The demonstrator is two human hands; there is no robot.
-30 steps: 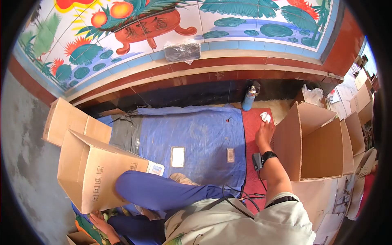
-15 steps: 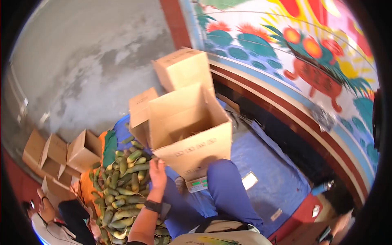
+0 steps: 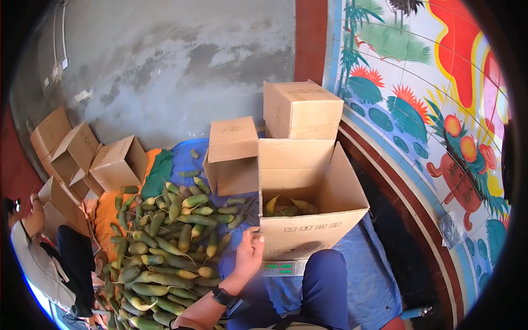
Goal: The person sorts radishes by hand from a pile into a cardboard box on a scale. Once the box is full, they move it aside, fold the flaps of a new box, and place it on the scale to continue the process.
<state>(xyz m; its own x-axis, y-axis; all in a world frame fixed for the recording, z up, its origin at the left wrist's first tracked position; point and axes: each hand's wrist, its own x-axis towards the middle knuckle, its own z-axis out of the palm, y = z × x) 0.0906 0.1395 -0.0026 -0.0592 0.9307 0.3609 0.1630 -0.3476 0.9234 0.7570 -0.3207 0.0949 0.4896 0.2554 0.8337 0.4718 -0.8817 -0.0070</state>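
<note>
A tall open cardboard box (image 3: 313, 234) stands in front of my knees on a digital scale (image 3: 300, 268) with green-lit displays. Several green radishes (image 3: 304, 207) lie at the bottom of the box. My left hand (image 3: 249, 252), with a dark watch on its wrist, is at the box's front left corner, below the rim. Its fingers are bent against the cardboard, with the thumb side toward the front face. A large heap of green radishes (image 3: 165, 258) spreads to the left of this hand. My right hand is out of view.
Behind the box are a closed carton (image 3: 313, 113) and a smaller open carton (image 3: 234, 140). More open cartons (image 3: 118, 162) stand at the left wall. Another person (image 3: 47, 258) sits at lower left. A blue tarp (image 3: 363, 264) covers the floor; a painted wall borders the right.
My view has turned to the right and levelled, so the box and heap appear more upright. The radishes inside the box now show. My left hand stays by the box's left corner.
</note>
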